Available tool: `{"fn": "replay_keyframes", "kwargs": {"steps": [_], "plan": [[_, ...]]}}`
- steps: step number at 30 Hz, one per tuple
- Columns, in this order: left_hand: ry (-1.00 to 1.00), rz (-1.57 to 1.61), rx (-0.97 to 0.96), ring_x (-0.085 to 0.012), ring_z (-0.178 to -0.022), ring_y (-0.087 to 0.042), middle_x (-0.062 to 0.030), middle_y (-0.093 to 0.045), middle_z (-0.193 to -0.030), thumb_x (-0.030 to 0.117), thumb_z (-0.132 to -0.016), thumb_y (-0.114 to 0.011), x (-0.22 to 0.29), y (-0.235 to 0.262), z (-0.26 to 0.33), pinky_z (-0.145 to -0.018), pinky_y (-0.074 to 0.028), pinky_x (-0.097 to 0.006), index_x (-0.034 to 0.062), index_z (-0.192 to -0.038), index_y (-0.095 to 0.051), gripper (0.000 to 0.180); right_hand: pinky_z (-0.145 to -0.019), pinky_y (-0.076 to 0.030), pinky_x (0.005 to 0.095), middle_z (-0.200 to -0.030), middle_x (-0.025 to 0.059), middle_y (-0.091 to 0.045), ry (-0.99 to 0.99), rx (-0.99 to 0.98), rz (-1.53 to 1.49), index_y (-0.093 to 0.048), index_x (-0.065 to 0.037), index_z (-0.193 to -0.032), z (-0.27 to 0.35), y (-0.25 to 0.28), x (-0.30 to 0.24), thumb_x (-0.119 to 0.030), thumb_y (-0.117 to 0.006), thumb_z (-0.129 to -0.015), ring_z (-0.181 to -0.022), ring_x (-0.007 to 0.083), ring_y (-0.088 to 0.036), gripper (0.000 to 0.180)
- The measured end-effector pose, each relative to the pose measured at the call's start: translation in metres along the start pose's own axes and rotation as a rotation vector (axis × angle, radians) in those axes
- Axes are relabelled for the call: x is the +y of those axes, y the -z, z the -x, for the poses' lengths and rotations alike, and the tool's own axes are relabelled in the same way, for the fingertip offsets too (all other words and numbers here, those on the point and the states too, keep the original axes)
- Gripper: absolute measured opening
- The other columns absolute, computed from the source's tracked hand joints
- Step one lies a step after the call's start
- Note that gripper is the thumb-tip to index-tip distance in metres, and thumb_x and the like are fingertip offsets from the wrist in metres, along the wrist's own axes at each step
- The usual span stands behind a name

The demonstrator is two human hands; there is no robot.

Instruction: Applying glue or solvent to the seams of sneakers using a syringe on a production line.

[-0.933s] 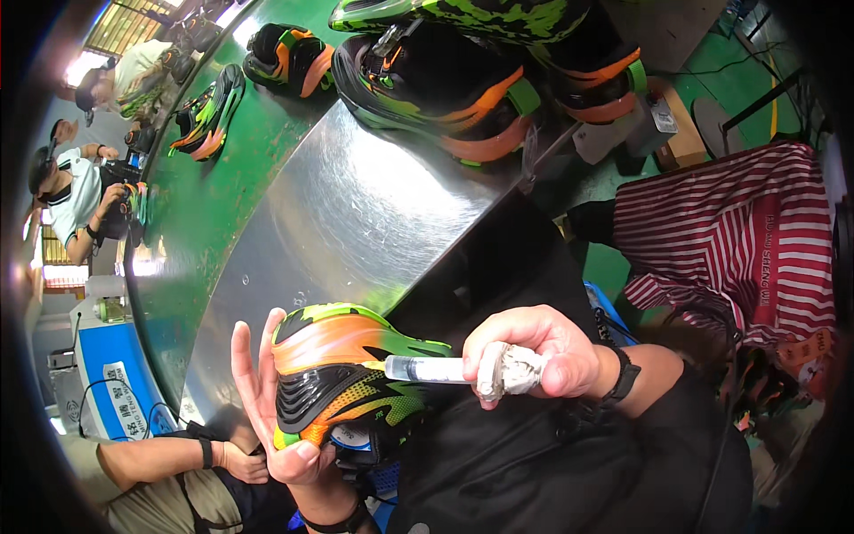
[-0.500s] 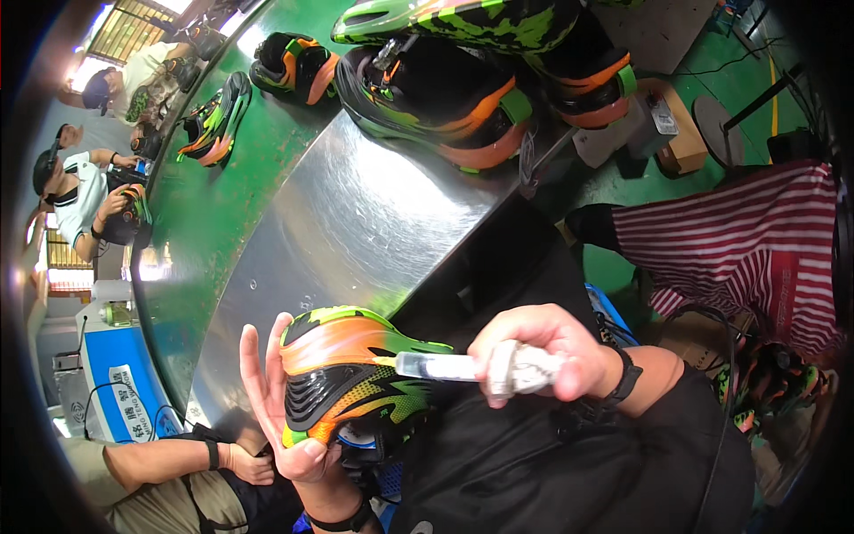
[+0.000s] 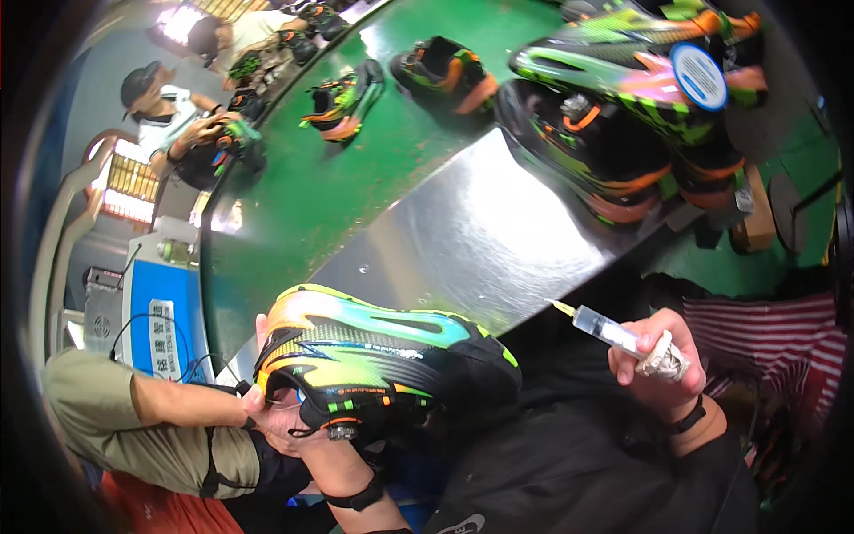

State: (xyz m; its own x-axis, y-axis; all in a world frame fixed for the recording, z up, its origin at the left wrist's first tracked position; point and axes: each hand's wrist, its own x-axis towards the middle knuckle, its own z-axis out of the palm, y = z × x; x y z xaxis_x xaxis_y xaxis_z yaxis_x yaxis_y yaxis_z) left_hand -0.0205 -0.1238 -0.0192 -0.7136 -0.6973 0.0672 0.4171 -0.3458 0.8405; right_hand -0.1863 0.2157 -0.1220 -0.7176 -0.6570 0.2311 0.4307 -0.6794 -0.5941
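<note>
My left hand (image 3: 286, 422) is closed around the heel of a running shoe (image 3: 382, 349) in green, orange and black, with its side turned up and its toe pointing right. The shoe has a round dial (image 3: 343, 431) near its collar. Off to the right, my right hand (image 3: 678, 343) grips a syringe (image 3: 607, 327) with a clear barrel and a yellowish needle tip. A crumpled white wrap (image 3: 664, 360) covers the syringe's rear end under my fingers. The needle tip points up and left, apart from the shoe.
A metal plate (image 3: 445, 233) lies on the green table (image 3: 276, 236). Similar shoes (image 3: 583, 147) are heaped at the far right; a single shoe (image 3: 342, 102) stands farther left. A neighbour's forearm (image 3: 182, 405) reaches close to my left hand. Another person (image 3: 169, 116) handles a shoe across the table.
The syringe has moved right, away from the shoe. My left hand has turned the shoe so its side and dial show. The whole view has shifted left.
</note>
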Motion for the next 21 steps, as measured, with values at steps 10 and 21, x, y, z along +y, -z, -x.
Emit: {"fn": "replay_keyframes", "kwargs": {"steps": [10, 21], "plan": [[-0.223, -1.017, 0.260, -0.0255, -0.138, -0.029, -0.0139, -0.026, -0.150, 0.011, -0.074, -0.056, 0.034, 0.097, 0.025, -0.115, -0.017, -0.041, 0.0104, -0.146, -0.033, 0.076, -0.066, -0.043, 0.0291, -0.082, 0.0144, -0.059, -0.028, -0.035, 0.023, -0.057, 0.001, -0.108, -0.016, -0.010, 0.015, -0.051, -0.074, -0.078, -0.075, 0.0215, -0.058, 0.062], [-0.398, -2.049, -0.426, -0.0436, -0.131, -0.037, -0.0144, -0.057, -0.118, 0.006, -0.062, -0.075, 0.056, 0.042, -0.021, -0.107, -0.033, -0.052, 0.0029, -0.099, -0.067, 0.038, -0.067, -0.047, 0.0302, -0.084, 0.0133, -0.060, -0.076, -0.010, 0.041, -0.058, 0.003, -0.108, -0.014, -0.006, 0.020, -0.048, -0.076, -0.075, -0.075, 0.0213, -0.059, 0.063]]}}
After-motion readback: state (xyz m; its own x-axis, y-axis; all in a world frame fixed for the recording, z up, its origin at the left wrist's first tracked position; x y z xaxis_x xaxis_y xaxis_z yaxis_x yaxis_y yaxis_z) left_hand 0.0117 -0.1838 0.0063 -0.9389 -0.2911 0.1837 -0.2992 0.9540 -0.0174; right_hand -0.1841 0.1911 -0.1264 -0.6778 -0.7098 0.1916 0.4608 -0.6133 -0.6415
